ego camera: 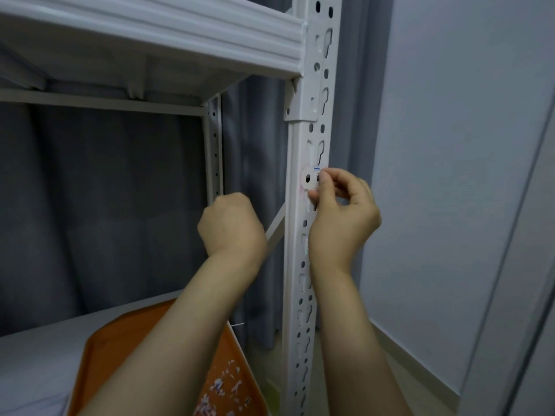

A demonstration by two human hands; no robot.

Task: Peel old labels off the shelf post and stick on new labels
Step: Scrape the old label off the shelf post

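Picking at a white label (309,181) on the slotted white shelf post (300,265), thumb and forefinger of the right hand (339,217) pinched narrowly on its 3 o'clock edge. Label at roughly 1 o'clock of frame centre, laid across the post's front face over two punched holes, with a blue mark along its 12 o'clock edge and faint pink staining on the paint at 9 o'clock. Fingertips (323,177) touching the label's right margin, thumb tip at its 5 o'clock corner, remaining fingers curled loosely and clear of the metal. Left hand (231,226) at 8 o'clock of the label, near the post but apart from it, balled with its back toward the camera; contents, if any, hidden.

Judged to be the peeling stage, most of the label lying flat against the post. Best handled by raising one corner with a nail, then drawing it back low and slow along the face, folded flat rather than tugged outward, to avoid tearing at the holes or leaving residue. Worth bracing the post with the free hand. Orange tray (96,364) at 7 o'clock, dotted with paper scraps (216,388), a likely drop spot.
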